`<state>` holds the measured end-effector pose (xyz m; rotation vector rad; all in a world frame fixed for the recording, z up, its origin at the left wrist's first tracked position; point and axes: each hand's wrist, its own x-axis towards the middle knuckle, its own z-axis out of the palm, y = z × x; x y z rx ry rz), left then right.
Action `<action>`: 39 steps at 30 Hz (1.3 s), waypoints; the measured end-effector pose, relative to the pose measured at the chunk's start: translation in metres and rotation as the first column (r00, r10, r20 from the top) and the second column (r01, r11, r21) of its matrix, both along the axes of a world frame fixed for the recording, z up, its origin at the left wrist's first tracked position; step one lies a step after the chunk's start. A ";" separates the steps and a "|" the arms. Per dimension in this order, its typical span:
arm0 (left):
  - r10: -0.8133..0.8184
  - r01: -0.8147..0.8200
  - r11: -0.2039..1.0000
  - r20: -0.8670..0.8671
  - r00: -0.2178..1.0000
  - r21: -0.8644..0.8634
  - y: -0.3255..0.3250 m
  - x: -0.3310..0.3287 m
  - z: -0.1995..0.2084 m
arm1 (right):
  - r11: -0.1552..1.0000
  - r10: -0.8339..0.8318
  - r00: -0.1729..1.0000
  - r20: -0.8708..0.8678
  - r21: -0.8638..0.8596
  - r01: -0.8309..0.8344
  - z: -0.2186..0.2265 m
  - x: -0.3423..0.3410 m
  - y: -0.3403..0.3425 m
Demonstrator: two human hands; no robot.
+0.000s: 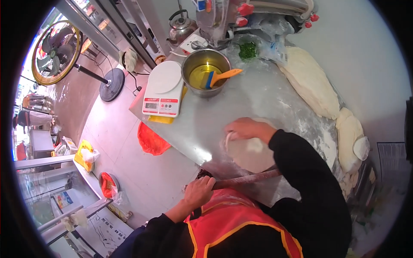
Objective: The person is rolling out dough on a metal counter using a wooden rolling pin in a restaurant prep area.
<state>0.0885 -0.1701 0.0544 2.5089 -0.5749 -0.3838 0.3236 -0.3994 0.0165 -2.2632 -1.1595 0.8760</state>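
Note:
A flat, pale round of dough (249,158) lies on the metal worktop (202,120) in front of me. My right hand (247,129) is closed on the far left edge of the dough, lifting a fold of it between the fingers. Along the near side of the dough runs a long rolling pin (247,179), dusted with flour. Its left end is in my left hand (199,191), with the fingers wrapped round it near the worktop's edge. The pin's other end passes close to my right sleeve.
Behind the dough stand a white kitchen scale (161,92) and a metal pot (194,88) of yellow oil, with an orange-handled brush (223,76) in it. Large dough pieces (312,84) line the right side near the wall. Chopped greens (248,50) sit in a plastic bag.

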 end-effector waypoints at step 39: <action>0.105 -0.101 0.966 -0.004 0.995 0.238 0.042 0.058 -0.017 | 0.817 -0.472 0.490 0.732 0.154 0.556 -0.005 -0.065 -0.077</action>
